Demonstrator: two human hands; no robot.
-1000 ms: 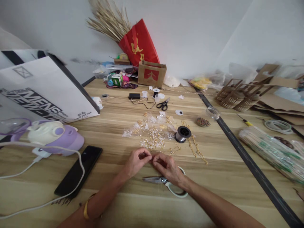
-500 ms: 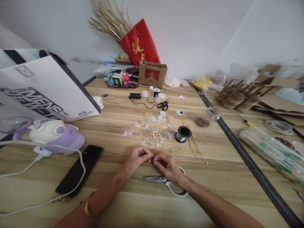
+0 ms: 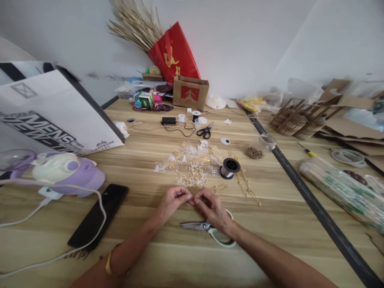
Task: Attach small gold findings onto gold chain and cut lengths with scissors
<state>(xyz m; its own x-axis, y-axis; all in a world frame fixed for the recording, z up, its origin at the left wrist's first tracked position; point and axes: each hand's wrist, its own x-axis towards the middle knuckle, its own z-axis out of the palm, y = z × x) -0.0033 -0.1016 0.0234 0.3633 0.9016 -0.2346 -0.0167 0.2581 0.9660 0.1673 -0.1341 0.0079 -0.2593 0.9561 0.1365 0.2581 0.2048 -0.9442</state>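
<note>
Fingertips pinched, my left hand [image 3: 174,202] meets my right hand [image 3: 211,208] low over the table, just in front of a pile of clear and gold beads [image 3: 193,170]. Whatever sits between the fingers is too small to make out. White-handled scissors [image 3: 195,226] lie beneath my right hand, which covers part of them. A short gold bead chain [image 3: 220,188] lies right behind that hand. Beside the beads stands a black spool of thin wire [image 3: 230,168], and a longer gold bead chain [image 3: 247,184] stretches out to its right.
A black phone [image 3: 99,216] with a white cable across it lies left, near a purple-and-white device [image 3: 69,172]. Black scissors [image 3: 206,131] and a tipped clear jar of brown beads [image 3: 256,152] are farther back. Wrapped sticks [image 3: 342,188] lie at right.
The view has shifted slightly, so the table's contents appear a little farther left. My fingertips are still together, with only small finger movement.
</note>
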